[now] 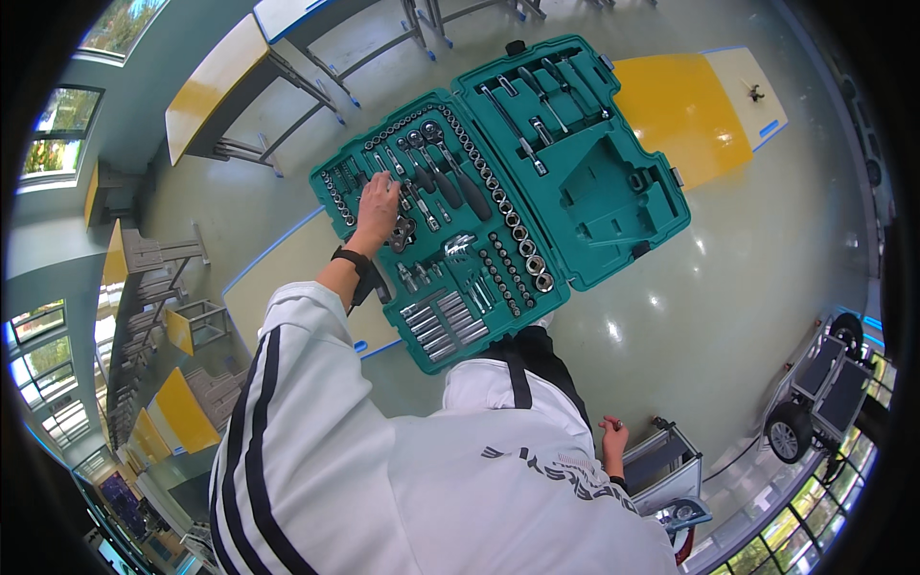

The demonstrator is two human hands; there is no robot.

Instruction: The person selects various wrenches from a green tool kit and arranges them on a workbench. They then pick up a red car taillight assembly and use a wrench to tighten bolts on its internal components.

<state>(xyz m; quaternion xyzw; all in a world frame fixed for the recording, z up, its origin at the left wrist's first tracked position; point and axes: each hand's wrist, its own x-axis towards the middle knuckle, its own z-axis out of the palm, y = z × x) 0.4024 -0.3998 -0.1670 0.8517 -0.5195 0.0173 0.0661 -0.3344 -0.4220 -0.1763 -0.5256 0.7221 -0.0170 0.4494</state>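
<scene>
A green tool case (565, 278) lies opened out, its tray of sockets and ratchets on the left and its lid half on the right. My left hand (379, 206) reaches over the tray's left part, fingers curled down among small bits and sockets; what they grip, if anything, is hidden. Near it are a ratchet (458, 172) with a dark handle and an extension bar (423, 208). Low on the right, by my side, my right hand (614, 439) is closed, with a small dark tip showing at its fingers, too small to name.
The case rests on a yellow and cream table (676, 115), where a small dark object (756, 93) sits at the far right. A wheeled metal cart (815, 383) stands at the right, a metal frame (671, 470) beside my right hand. More tables (225, 81) line the left.
</scene>
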